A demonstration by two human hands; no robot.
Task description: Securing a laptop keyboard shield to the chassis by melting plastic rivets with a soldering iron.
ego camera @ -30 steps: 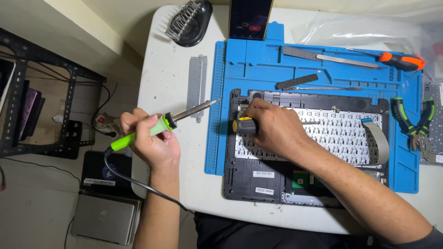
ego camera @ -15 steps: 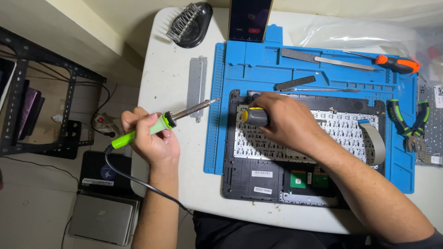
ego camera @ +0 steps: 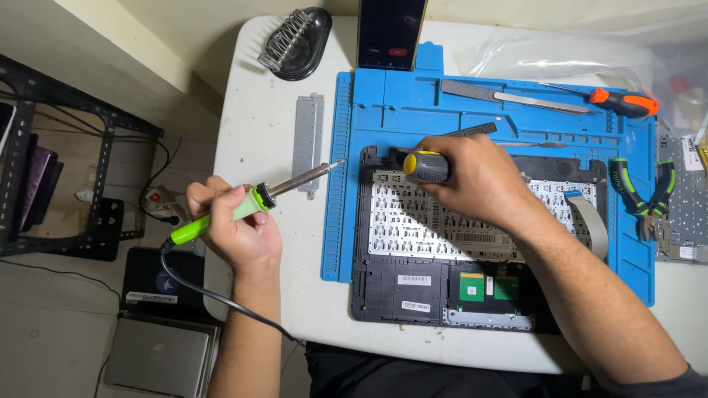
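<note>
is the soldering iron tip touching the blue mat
Apart. The head view shows the soldering iron in the left hand, its tip over bare white table, just short of the blue mat edge.

Single head view, steeply down, near table (ego camera: 258, 147)

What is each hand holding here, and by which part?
Left hand grips the soldering iron by its green handle, tip pointing up and right. Right hand wraps a black and yellow tool handle over the laptop's opened underside.
</note>
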